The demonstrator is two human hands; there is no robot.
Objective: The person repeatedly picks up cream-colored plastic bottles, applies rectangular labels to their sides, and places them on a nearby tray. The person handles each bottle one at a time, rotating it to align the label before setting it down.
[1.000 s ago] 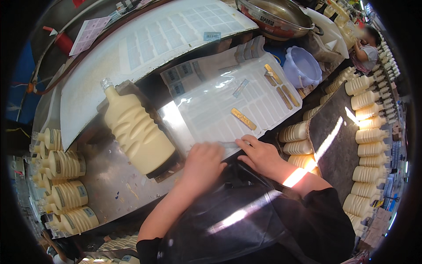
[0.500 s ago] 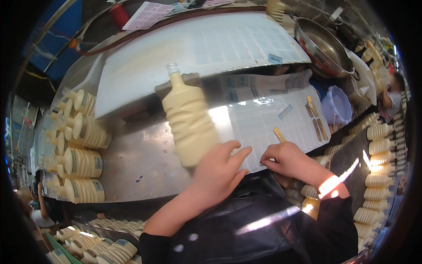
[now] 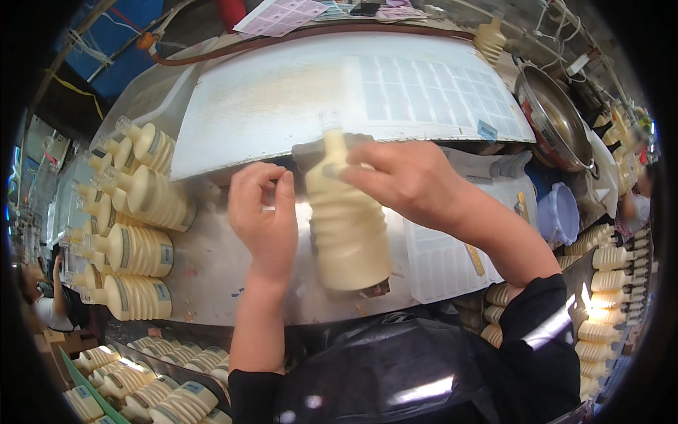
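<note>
A large cream ribbed bottle [image 3: 349,244] with a clear neck lies on a dark brown rest in front of me, its neck pointing away. My right hand [image 3: 406,177] reaches over the bottle's shoulder, with thumb and fingers pinched together. At those fingertips a small grey label [image 3: 330,170] shows against the bottle; blur hides its detail. Just left of the bottle, my left hand [image 3: 263,212] is raised with fingers curled and the thumb close to the fingertips; I see nothing between them. Translucent label sheets [image 3: 438,261] lie under and beside my right forearm.
Labelled cream bottles [image 3: 138,251] are stacked at the left. More fill the lower left [image 3: 169,392] and right side [image 3: 611,290]. A raised white board [image 3: 275,99] spans the back. A steel pan [image 3: 558,106] and a lilac bucket [image 3: 558,215] stand at the right.
My right hand has left the label sheets and come up to the bottle's shoulder. My left hand has moved from the bottle's lower right to its left, its spread fingers now curled.
</note>
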